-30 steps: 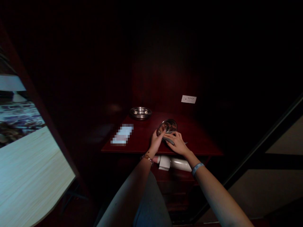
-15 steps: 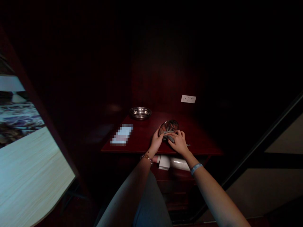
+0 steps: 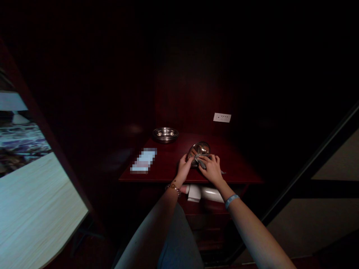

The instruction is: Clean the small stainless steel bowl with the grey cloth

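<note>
A shiny metal bowl (image 3: 206, 147) is tilted up over the dark red desk, its hollow side facing me. My left hand (image 3: 184, 166) grips its near left rim, fingers behind and thumb in front. In my right hand (image 3: 211, 167) is a grey cloth (image 3: 201, 163), pressed against the bowl's near side, with a loose end hanging to the right. Part of the cloth is hidden under the fingers. Farther back on the left, more metal bowls (image 3: 165, 135) sit stacked on the desk.
A pixelated pale rectangle (image 3: 144, 160) lies on the desk's left side. White rolls or boxes (image 3: 211, 194) rest on the shelf below the desktop (image 3: 165, 172). A socket plate (image 3: 222, 117) is on the back wall. At left stands a light wooden table (image 3: 39, 209).
My right hand and the cloth have shifted slightly at the bowl's near side, and more of the bowl's inside shows. My left hand keeps its hold. The view has moved slightly.
</note>
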`<move>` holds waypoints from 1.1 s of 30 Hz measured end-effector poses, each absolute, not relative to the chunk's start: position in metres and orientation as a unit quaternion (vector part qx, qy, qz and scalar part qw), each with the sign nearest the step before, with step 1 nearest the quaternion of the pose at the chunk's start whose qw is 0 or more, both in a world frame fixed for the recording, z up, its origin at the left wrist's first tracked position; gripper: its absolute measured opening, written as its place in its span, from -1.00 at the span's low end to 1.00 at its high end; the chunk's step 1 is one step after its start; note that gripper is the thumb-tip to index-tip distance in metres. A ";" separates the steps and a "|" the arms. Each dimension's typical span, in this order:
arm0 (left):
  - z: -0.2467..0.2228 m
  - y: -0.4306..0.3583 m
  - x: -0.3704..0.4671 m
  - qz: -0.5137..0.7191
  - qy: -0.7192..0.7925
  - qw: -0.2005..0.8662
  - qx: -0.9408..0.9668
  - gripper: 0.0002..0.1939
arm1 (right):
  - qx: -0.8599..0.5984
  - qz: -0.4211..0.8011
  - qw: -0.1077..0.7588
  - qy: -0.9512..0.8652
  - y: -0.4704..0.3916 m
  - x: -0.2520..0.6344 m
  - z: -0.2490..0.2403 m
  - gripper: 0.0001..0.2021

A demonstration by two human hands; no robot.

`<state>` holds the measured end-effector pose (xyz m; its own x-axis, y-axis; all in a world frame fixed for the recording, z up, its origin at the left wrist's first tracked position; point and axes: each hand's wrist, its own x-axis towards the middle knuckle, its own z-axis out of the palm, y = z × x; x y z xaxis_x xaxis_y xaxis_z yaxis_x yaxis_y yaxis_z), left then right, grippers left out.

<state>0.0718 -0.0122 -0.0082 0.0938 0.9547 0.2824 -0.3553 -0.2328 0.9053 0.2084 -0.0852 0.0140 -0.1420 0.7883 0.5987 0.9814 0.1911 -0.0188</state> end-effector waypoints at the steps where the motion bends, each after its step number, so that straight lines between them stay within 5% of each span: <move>1: -0.008 -0.013 0.071 0.602 0.298 0.546 0.501 -0.71 | -0.601 -0.188 0.252 -0.735 -0.085 0.209 0.014 -0.66; 17: 0.000 -0.021 0.068 0.587 0.283 0.566 0.504 -0.64 | -0.506 -0.085 0.239 -0.825 -0.079 0.217 0.013 -0.58; 33: 0.005 -0.026 0.067 0.573 0.267 0.613 0.474 -0.46 | -0.567 -0.153 0.268 -0.763 -0.083 0.212 0.015 -0.62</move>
